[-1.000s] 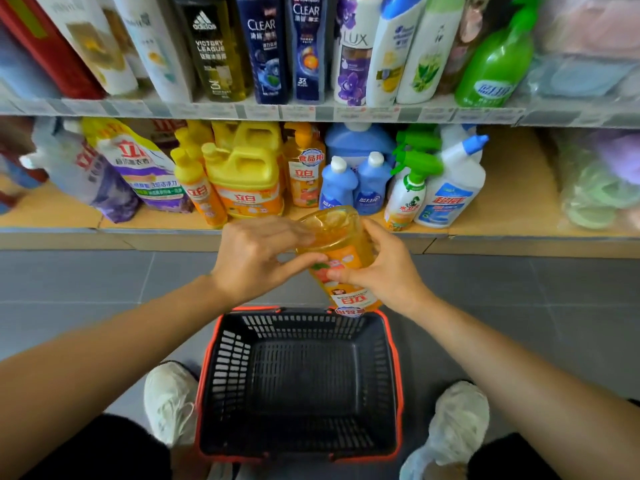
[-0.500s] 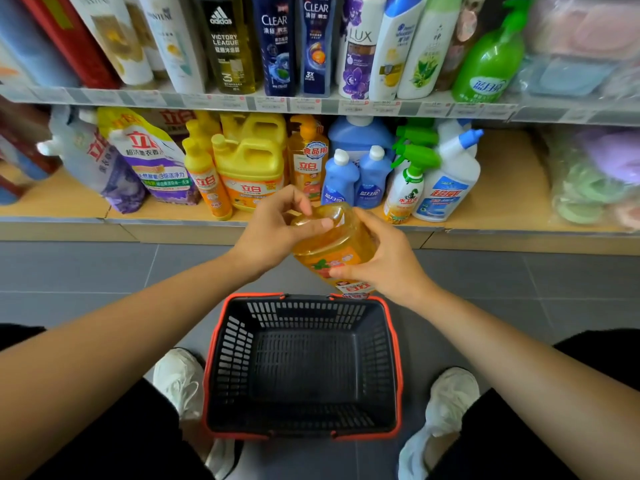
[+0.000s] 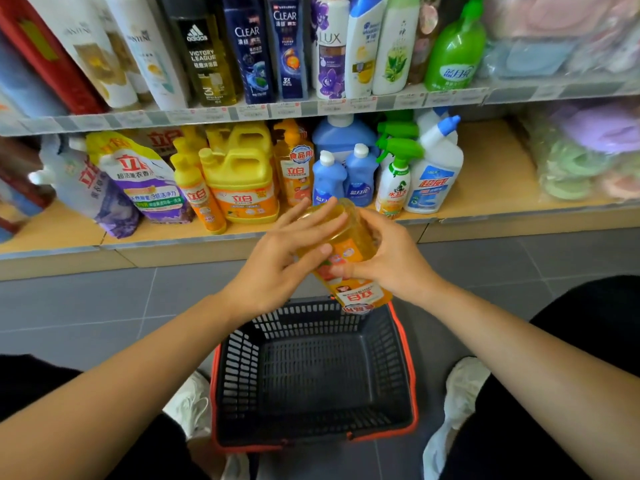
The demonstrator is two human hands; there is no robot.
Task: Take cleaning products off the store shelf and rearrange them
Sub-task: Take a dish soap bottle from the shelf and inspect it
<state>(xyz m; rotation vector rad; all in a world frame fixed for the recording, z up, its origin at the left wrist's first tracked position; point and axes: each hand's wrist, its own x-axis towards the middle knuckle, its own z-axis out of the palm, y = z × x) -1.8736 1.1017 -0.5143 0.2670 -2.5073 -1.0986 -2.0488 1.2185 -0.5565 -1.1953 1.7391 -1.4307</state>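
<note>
An orange dish-soap bottle (image 3: 349, 251) hangs upside down above the far rim of the basket (image 3: 401, 368), its base pointing at the shelf. My right hand (image 3: 388, 258) grips it from the right with curled fingers. My left hand (image 3: 284, 258) holds its base end from the left, fingers fairly straight across it and thumb pressed to its side. The black basket with a red rim stands empty on the floor between my shoes.
The bottom shelf (image 3: 491, 188) carries a yellow jug (image 3: 242, 181), small orange bottles (image 3: 197, 192), refill pouches (image 3: 145, 181), blue bottles (image 3: 343, 174) and green-trigger sprays (image 3: 394, 178). Shampoo bottles (image 3: 249, 46) line the shelf above. Bagged cloths (image 3: 585, 150) lie at right.
The view has tipped slightly upward, showing more shelf. My left fingers have straightened and slid over the bottle's base. The bottle stays between both hands above the basket.
</note>
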